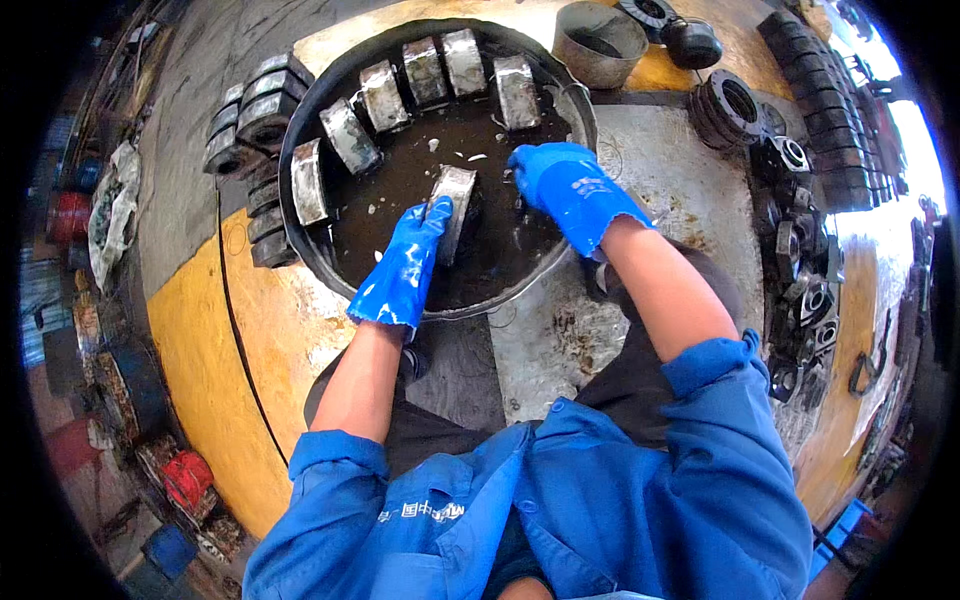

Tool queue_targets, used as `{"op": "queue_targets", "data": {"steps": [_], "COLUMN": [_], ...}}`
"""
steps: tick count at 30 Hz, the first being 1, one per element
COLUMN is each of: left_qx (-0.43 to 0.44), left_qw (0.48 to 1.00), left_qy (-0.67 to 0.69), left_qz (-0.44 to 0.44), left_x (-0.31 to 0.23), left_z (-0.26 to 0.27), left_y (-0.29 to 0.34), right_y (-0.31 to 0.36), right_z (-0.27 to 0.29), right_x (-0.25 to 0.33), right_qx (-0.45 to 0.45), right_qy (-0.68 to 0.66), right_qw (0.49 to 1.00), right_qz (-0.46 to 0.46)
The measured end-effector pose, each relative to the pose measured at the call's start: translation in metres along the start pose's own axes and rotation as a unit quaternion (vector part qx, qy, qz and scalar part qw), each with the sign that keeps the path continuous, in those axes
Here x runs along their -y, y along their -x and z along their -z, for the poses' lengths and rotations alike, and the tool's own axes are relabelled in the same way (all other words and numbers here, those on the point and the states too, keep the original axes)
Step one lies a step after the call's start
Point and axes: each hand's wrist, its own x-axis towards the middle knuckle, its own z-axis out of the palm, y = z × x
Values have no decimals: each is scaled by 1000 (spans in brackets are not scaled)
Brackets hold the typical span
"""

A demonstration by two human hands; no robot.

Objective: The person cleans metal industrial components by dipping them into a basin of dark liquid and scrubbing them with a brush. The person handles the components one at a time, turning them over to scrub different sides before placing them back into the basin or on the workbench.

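Observation:
A round, dark basin (287, 205) holds murky brown-black liquid. My left hand (402, 262), in a long blue rubber glove, grips a thick metal block (456, 188) that stands tilted in the liquid near the basin's middle. Its top is shiny and its lower end is dark and wet. To its right, my right hand (572, 188), gloved the same way, is over the basin's right side with its fingers curled in; whatever they hold is hidden. Similar metal blocks (384, 96) line the inner wall at the left and far side, and one block (516, 92) leans at the far right.
Stacked dark metal blocks (268, 105) stand left of the basin. Behind it are a metal bucket (598, 45) and a dark round pot (692, 43). At the right lie stacked rings (725, 108), a long row of dark parts (825, 110) and several bearing-like housings (800, 240).

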Motion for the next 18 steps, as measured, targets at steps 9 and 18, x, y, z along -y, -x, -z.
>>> {"op": "queue_targets", "data": {"steps": [9,18], "left_qx": [4,31], "left_qw": [999,997], "left_qy": [25,63], "left_qz": [25,45], "left_x": [-4,-6], "left_z": [-5,-1], "left_y": [1,-2], "right_y": [21,38], "right_z": [15,-57], "right_x": [21,57], "right_qx": [-78,27], "right_qy": [-125,-595], "right_qw": [987,800], "right_qz": [-69,-71]}}
